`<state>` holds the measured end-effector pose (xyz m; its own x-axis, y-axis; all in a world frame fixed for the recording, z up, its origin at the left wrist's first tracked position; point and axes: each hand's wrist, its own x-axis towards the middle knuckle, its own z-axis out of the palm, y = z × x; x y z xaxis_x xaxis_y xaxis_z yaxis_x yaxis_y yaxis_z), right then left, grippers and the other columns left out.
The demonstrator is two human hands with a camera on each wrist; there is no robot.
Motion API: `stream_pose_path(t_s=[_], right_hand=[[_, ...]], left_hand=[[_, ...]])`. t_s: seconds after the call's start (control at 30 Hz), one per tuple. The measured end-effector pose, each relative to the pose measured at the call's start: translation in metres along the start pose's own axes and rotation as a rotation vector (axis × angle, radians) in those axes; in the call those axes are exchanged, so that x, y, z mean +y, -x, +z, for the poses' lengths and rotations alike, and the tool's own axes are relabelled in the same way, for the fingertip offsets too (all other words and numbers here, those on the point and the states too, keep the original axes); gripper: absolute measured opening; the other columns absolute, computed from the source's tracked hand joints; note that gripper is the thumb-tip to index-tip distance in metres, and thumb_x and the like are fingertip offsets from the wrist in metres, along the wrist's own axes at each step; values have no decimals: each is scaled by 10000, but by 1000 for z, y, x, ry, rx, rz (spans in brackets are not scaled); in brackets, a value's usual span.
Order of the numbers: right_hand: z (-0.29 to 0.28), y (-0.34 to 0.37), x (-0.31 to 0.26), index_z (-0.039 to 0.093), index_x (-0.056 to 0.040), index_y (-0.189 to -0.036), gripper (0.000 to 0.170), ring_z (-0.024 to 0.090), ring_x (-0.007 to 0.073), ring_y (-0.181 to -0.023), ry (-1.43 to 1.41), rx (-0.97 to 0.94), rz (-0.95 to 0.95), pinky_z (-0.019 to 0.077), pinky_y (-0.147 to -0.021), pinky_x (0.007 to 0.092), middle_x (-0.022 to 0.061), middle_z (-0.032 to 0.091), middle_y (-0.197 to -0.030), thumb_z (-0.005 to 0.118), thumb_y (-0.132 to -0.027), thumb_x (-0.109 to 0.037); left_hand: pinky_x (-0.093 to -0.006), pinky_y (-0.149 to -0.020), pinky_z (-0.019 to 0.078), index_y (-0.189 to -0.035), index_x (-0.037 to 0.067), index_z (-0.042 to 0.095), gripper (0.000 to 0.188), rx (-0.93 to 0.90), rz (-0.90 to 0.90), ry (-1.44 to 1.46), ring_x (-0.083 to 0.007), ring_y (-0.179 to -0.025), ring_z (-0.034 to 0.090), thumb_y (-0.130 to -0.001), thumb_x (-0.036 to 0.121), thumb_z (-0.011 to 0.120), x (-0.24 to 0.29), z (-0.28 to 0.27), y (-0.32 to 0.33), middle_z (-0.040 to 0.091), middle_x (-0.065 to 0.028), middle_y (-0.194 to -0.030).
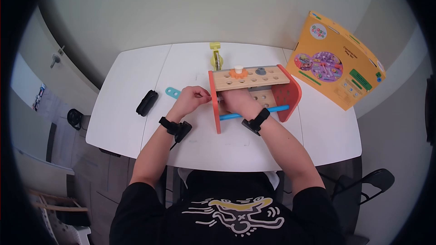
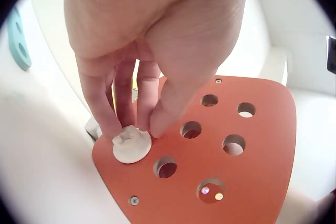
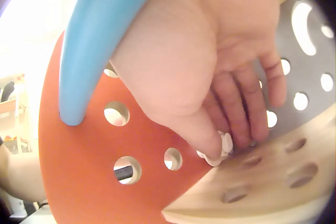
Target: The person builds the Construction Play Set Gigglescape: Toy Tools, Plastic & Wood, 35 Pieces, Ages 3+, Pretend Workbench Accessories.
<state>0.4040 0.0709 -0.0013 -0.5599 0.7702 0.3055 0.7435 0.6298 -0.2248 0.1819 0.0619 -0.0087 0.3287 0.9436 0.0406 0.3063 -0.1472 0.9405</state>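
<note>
A toy workbench has red side panels (image 1: 215, 109), a wooden pegboard top (image 1: 254, 79) and a blue bar (image 1: 278, 108). Outside the left panel (image 2: 252, 176), my left hand (image 1: 188, 102) (image 2: 157, 29) pinches a white round piece (image 2: 132, 146) lying against the panel. My right hand (image 1: 240, 101) (image 3: 210, 66) is inside the bench, under the top; its thumb and fingers pinch a small white piece (image 3: 214, 153) close to the panel's inner face. On the top stand an orange gear (image 1: 238, 73) with a white head in it and a grey piece (image 1: 260, 71).
Behind the bench is a yellow-green toy (image 1: 215, 56). A teal strip with holes (image 1: 172, 92) and a black case (image 1: 146, 103) lie to the left on the white table (image 1: 118, 122). A large yellow box (image 1: 338, 59) stands at the right.
</note>
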Motion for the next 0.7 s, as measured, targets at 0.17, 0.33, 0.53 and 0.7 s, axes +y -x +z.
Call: stream_pose_path(t_s=[0.17, 0.33, 0.53, 0.7], right_hand=[[-14, 3, -7, 704, -56, -1050, 228, 671, 357, -1052, -58, -56, 56, 554, -871, 461, 173, 707, -1083, 687, -824, -79], [-19, 3, -8, 691, -58, -1064, 243, 678, 350, -1025, -105, -92, 68, 562, -855, 453, 169, 707, -1076, 681, -823, -85], [-25, 2, -11, 680, -56, -1101, 300, 679, 346, -1025, -122, -198, 92, 563, -852, 441, 167, 708, -1084, 693, -802, -75], [-16, 4, -8, 711, -62, -1026, 247, 686, 330, -963, -117, -64, 52, 549, -836, 422, 142, 721, -1011, 728, -782, -95]], left_hand=[[-299, -848, 583, -1037, -40, 674, 150, 0, 50, 63, -183, -910, 723, -889, -30, 689, -9, 0, -2, 742, -106, -943], [-297, -824, 584, -1038, -38, 666, 144, -96, -218, 23, -185, -886, 728, -907, 9, 698, 3, 0, 0, 749, -109, -945], [-297, -812, 580, -1021, -43, 658, 154, -83, -104, -47, -185, -890, 736, -899, 32, 716, 1, 1, 3, 752, -111, -937], [-304, -833, 575, -997, -34, 669, 131, -36, -59, -20, -189, -910, 735, -882, 5, 718, -2, 1, 3, 752, -109, -934]])
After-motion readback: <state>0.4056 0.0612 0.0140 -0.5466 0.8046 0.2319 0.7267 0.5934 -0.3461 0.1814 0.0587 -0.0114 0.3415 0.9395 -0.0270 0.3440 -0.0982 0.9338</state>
